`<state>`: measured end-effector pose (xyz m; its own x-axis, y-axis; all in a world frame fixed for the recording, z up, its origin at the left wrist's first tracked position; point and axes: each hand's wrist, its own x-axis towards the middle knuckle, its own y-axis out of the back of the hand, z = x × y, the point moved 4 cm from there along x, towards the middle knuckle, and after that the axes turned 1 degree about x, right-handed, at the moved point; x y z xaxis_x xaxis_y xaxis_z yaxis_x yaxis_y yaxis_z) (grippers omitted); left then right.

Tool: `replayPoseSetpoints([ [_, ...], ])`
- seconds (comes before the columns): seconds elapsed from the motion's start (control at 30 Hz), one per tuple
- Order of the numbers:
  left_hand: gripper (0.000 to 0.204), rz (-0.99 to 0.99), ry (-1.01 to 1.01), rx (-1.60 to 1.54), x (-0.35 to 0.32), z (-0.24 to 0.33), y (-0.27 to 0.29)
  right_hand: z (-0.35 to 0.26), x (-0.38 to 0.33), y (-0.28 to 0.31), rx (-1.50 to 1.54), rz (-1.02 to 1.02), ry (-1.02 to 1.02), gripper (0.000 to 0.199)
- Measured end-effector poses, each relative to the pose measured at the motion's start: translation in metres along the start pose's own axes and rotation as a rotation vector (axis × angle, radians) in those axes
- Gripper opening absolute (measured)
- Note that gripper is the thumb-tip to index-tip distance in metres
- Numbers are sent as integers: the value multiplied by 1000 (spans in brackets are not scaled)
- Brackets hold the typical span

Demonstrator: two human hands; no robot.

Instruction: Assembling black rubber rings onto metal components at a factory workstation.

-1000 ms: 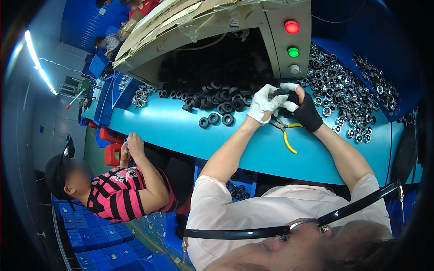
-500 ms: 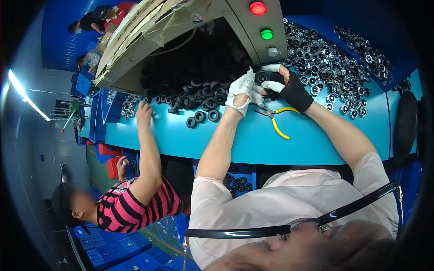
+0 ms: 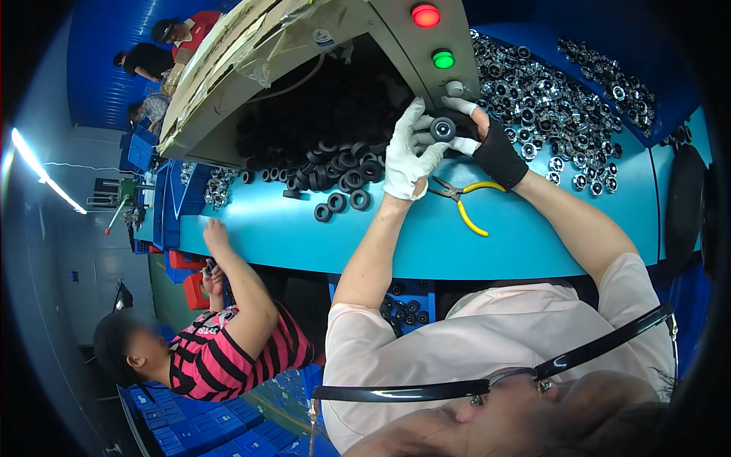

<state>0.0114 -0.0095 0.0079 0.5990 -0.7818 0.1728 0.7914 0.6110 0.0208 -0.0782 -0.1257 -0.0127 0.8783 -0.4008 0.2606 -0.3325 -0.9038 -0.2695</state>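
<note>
I see one held wheel (image 3: 442, 129), one pair of pliers (image 3: 458, 194) centrally, two indicator lamps (image 3: 426, 15) top centre, three people (image 3: 199, 30) upper left.

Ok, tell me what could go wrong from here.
The small black wheel sits between the left grip and the right grip, above the tabletop; it might slip and drop.

The yellow-handled pliers lie with their handles spread close below, so a wrist could knock or snag them.

The silver hubs are loosely heaped beside the right grip; a sideways sweep might scatter the nearest ones.
</note>
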Motion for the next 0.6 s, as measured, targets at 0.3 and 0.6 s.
replayPoseSetpoints([
  [0.3, 72, 32, -126, 96, 0, -1, 1, 0, 1, -2, -12, 8, 12, 56],
  [0.6, 25, -9, -307, 276, 4, -15, 5, 1, -3, -6, -460, 0, 88, 45],
])
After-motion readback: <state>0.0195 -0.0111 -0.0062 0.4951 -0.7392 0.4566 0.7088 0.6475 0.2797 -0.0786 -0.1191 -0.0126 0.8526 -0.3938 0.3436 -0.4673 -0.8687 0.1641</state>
